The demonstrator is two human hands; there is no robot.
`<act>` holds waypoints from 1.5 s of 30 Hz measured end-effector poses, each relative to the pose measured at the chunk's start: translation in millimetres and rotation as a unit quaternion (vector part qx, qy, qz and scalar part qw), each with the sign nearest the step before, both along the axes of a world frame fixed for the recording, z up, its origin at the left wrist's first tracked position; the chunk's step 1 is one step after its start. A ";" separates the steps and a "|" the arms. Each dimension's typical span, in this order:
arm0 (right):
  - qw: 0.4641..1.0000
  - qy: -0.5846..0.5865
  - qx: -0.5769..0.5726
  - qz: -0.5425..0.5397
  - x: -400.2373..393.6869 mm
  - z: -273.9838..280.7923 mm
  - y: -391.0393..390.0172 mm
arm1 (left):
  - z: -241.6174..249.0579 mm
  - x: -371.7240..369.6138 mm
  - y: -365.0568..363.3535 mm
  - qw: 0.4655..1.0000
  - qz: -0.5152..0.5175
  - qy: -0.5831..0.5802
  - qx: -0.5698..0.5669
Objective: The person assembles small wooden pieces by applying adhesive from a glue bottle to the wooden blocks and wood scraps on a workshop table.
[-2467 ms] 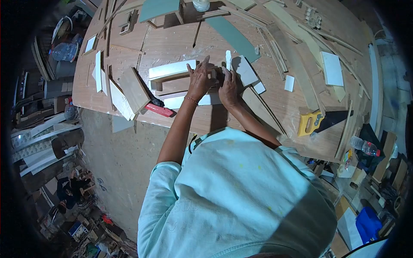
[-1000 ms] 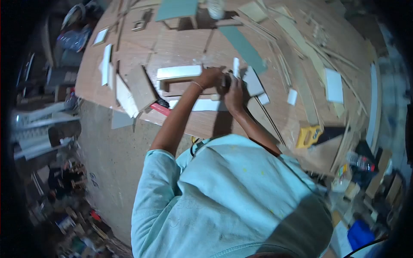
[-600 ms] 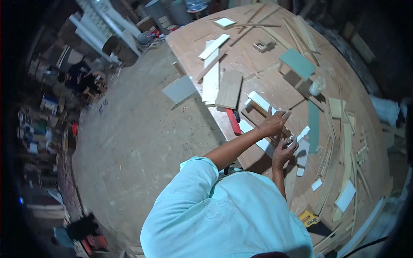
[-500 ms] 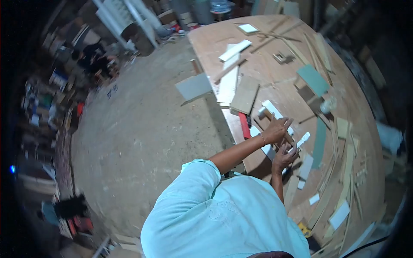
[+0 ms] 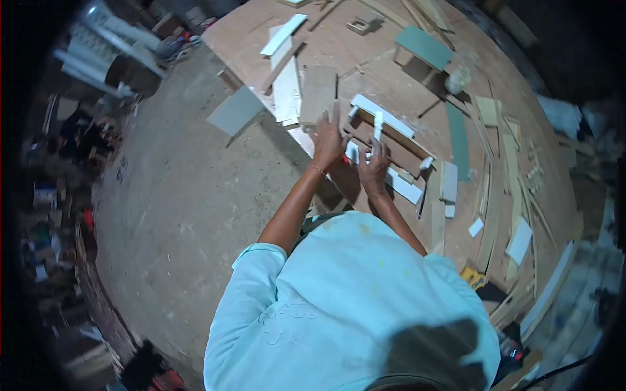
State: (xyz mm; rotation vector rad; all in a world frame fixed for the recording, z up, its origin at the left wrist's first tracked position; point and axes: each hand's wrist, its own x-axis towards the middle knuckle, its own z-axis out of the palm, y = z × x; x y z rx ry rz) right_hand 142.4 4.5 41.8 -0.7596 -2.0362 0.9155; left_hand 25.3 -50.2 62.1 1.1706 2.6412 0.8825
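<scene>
So, the big plywood workbench [image 5: 391, 72] fills the upper right of the frame, littered with offcuts, and I'm looking down over a pale shirt at both arms stretched up to its near edge. The wooden frame piece [image 5: 385, 140] with its white-faced strips lies just above the hands, centre-top. I'd say this is the fitting step: lining up a small part on that frame, and next it wants steady pressure and alignment. The left hand [image 5: 328, 140] lies flat, fingers spread, pressing the wood. The right hand [image 5: 373, 163] is curled around a small white strip [image 5: 377, 124] standing upright.
</scene>
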 end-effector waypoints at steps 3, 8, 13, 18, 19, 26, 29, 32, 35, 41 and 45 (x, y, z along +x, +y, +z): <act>0.999 0.000 0.038 -0.029 -2.7 -10.9 6.2 | -21.9 -12.9 6.2 0.996 -0.043 0.000 0.076; 0.998 -0.032 0.022 -0.053 -5.9 -6.2 16.0 | -27.1 -22.9 28.9 0.999 -0.014 0.038 0.036; 0.997 -0.052 -0.024 -0.060 -10.4 -9.9 22.2 | -33.6 -35.1 49.1 0.998 -0.034 0.046 0.038; 0.996 -0.071 -0.015 -0.056 -20.8 11.8 20.5 | -33.4 -45.6 62.9 0.999 -0.049 -0.007 0.014; 0.996 -0.073 -0.014 -0.058 -21.8 11.3 22.3 | -36.2 -47.1 63.6 0.998 -0.051 -0.021 0.012; 0.990 -0.065 -0.107 -0.065 -37.9 4.4 24.0 | -33.5 -62.2 51.0 0.992 -0.014 -0.073 0.104; 0.979 0.050 -0.182 -0.081 -52.3 23.8 18.6 | -17.0 -71.6 32.5 0.968 0.022 -0.164 0.191; 0.986 0.064 -0.152 -0.024 -65.8 31.6 18.0 | 0.9 -81.4 13.0 0.949 0.036 -0.206 0.236; 0.985 0.061 -0.156 -0.029 -74.4 58.6 7.9 | 13.5 -88.1 0.3 0.932 0.040 -0.205 0.296; 0.985 0.085 -0.152 0.005 -100.7 67.5 -5.7 | 21.3 -101.6 -18.9 0.926 0.040 -0.175 0.331; 0.983 0.065 -0.169 0.019 -108.8 67.5 -9.7 | 24.4 -101.4 -21.9 0.917 0.048 -0.178 0.355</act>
